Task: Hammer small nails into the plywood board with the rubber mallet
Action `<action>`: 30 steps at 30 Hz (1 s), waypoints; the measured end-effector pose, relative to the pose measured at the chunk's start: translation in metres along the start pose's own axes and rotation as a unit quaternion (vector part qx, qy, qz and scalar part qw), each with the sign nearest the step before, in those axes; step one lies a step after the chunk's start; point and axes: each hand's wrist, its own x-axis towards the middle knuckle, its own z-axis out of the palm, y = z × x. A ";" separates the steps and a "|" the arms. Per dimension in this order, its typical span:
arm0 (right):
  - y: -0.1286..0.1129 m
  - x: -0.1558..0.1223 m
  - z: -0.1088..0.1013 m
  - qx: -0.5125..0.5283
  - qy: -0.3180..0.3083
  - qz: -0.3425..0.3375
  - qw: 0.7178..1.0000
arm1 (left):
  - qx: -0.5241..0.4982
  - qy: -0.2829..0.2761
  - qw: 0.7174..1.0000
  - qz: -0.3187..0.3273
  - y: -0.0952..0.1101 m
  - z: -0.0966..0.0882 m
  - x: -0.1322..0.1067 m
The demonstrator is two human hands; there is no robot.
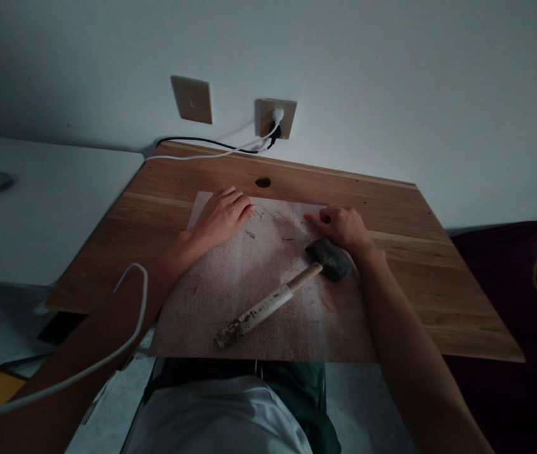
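A black-headed mallet [329,259] with a worn, light wooden handle lies slantwise on a thin reddish-brown board [202,309]. My left hand [225,215] rests on the board's upper left part, fingers loosely bent and lying close together, holding nothing visible. At the upper right, my right hand [341,226] has its fingers curled in, with one digit stretched left beside small nails. Its wrist is close to the mallet head, and I see nothing in its grasp. Several small nails [288,239] are on the board between the hands, some lying flat.
Under the board is a wooden tabletop [420,284] with a round cable hole [263,182]. White and black cables run from a wall socket [287,116] along its back edge. A white surface [51,214] adjoins on the left; a white cable [140,315] crosses my left forearm.
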 end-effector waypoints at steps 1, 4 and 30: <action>-0.001 0.000 0.000 0.002 -0.006 -0.010 1.000 | -0.009 0.000 1.000 0.001 0.000 0.000 0.000; -0.002 0.000 0.000 0.006 -0.006 -0.026 1.000 | -0.033 -0.013 0.999 0.014 0.001 -0.002 -0.001; -0.087 0.017 -0.040 -0.127 -0.119 -0.093 0.980 | -0.124 -0.027 0.989 -0.081 -0.040 -0.011 -0.022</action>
